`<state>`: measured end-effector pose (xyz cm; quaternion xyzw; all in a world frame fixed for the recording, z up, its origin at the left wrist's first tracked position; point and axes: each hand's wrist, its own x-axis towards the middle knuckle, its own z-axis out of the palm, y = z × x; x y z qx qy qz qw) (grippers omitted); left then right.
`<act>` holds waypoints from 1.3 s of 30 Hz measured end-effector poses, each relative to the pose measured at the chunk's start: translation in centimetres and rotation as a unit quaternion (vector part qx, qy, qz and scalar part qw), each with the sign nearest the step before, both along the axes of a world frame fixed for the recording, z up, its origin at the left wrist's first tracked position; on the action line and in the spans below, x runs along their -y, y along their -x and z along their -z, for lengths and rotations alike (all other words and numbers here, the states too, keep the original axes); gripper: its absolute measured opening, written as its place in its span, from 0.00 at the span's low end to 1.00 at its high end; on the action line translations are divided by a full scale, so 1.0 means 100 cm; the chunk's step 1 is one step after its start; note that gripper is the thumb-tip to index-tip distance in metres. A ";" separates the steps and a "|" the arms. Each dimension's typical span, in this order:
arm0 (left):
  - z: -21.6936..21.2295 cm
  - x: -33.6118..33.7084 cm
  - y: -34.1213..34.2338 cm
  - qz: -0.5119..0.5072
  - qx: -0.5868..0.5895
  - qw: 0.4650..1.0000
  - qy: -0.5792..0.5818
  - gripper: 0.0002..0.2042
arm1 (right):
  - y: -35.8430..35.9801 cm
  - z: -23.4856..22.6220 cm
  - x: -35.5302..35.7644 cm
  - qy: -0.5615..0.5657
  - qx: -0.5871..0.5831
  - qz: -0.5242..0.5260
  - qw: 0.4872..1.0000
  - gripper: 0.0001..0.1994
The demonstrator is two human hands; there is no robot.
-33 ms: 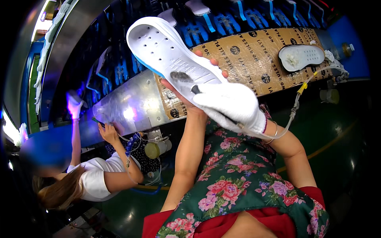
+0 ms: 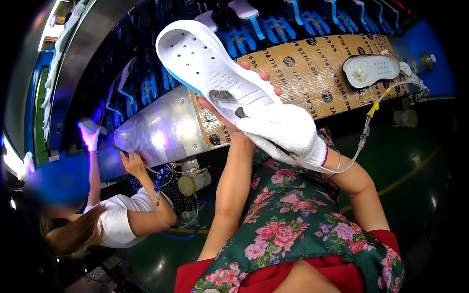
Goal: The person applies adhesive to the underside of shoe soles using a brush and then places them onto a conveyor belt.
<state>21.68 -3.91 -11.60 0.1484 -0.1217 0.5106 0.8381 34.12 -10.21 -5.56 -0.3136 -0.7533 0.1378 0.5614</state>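
Observation:
A white shoe sole (image 2: 195, 53) with small holes at its broad end is held up, tilted, in front of me. My left hand (image 2: 234, 124) is bare and grips it from beneath, fingertips showing over the right edge. My right hand (image 2: 278, 127), in a white knitted glove, is closed round a tube-fed brush (image 2: 223, 96). Its dark bristles lie against the sole's inner face near the middle. The glove hides most of the handle; a black part shows at the fingers. A clear tube (image 2: 349, 161) runs along my right wrist, beside a bracelet.
Cardboard (image 2: 312, 73) covers the bench; another white sole (image 2: 373, 71) with a whitish clump lies there. Behind stand blue clamp racks (image 2: 278, 29). At left, a co-worker (image 2: 117, 219) works by a metal plate (image 2: 171, 117). A yellow fitting (image 2: 373, 108) joins the hanging tube.
My right hand has shifted very slightly down, and the bristles with it. The sole stays in place. The co-worker's far hand has moved slightly, with a greyish piece now clearer in it.

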 end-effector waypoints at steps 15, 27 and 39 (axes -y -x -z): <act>0.012 -0.005 0.015 0.046 0.042 0.998 -0.027 0.52 | -0.017 -0.002 0.002 0.171 -0.059 -0.097 0.979 0.10; 0.002 -0.010 0.022 0.096 0.050 0.994 0.020 0.54 | -0.021 0.007 0.007 0.063 0.069 -0.123 0.988 0.11; -0.012 -0.026 0.039 0.118 -0.053 0.989 -0.068 0.53 | -0.021 0.001 0.015 0.213 -0.031 -0.226 0.950 0.11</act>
